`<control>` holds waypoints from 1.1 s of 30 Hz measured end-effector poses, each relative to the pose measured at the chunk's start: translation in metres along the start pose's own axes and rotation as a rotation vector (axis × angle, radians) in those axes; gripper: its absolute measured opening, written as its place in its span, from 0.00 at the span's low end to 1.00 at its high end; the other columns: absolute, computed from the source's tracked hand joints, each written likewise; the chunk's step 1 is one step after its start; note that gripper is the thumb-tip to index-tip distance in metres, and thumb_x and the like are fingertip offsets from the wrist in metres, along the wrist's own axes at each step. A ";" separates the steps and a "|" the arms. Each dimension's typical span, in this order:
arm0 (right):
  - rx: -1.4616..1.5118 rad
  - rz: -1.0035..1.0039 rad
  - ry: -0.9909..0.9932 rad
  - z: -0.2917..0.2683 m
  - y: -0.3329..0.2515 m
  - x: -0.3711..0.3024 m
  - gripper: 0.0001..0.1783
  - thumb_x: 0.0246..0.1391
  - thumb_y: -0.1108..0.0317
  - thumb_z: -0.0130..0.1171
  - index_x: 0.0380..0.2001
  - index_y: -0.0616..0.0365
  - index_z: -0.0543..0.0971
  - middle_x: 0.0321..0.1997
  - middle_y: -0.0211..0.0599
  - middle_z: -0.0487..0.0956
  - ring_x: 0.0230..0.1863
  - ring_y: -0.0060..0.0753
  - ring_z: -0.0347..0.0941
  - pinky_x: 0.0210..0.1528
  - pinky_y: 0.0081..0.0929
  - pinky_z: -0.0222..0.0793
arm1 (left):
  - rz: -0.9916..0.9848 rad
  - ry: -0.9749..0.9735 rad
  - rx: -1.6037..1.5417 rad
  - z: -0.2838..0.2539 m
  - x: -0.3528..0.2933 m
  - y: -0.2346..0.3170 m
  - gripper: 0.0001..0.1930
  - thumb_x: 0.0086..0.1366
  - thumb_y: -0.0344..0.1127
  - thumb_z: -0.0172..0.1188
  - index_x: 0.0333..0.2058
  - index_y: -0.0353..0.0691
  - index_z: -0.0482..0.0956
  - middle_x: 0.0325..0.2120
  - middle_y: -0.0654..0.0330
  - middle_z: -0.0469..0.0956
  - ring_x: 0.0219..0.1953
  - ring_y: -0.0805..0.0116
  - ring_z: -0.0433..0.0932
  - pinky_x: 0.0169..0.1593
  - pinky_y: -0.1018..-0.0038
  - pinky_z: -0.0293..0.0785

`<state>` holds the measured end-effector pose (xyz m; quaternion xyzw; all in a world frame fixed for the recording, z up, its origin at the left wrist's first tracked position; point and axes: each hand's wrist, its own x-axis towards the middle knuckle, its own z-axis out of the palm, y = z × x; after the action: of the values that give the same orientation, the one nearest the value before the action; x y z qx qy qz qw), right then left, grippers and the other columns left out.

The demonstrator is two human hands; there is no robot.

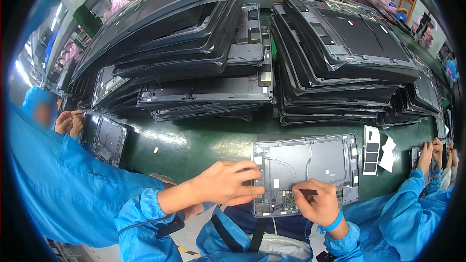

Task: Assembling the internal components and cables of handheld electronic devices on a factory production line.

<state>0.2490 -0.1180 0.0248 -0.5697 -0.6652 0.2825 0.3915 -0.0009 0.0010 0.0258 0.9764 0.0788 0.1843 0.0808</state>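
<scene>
A grey laptop shell (320,160), open side up with thin wires and small boards inside, lies on the green belt (194,140) in front of me. My left hand (228,182) rests on its left edge, fingers pressed down against the frame. At the shell's lower middle my right hand (318,204), with a blue wrist strap, pinches a small black strip. Both my forearms are in blue sleeves.
Tall stacks of dark laptop shells (194,48) (349,53) fill the belt behind. A white sheet of black stickers (372,150) lies right of the shell. A co-worker's hands (69,121) work on another shell (109,138) at left; another person's hands (432,153) at right.
</scene>
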 end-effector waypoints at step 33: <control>-0.005 -0.300 -0.325 -0.011 0.012 0.096 0.05 0.51 0.72 0.67 0.33 0.58 0.83 0.36 0.37 0.80 0.37 0.41 0.77 0.41 0.33 0.75 | -0.067 0.161 -0.167 0.008 0.016 -0.057 0.11 0.55 0.39 0.69 0.38 0.52 0.82 0.38 0.63 0.75 0.42 0.61 0.78 0.33 0.69 0.78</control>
<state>0.2604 -0.0221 0.0401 -0.4123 -0.7975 0.3076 0.3152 0.0095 0.0579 0.0132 0.9451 0.1018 0.2651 0.1616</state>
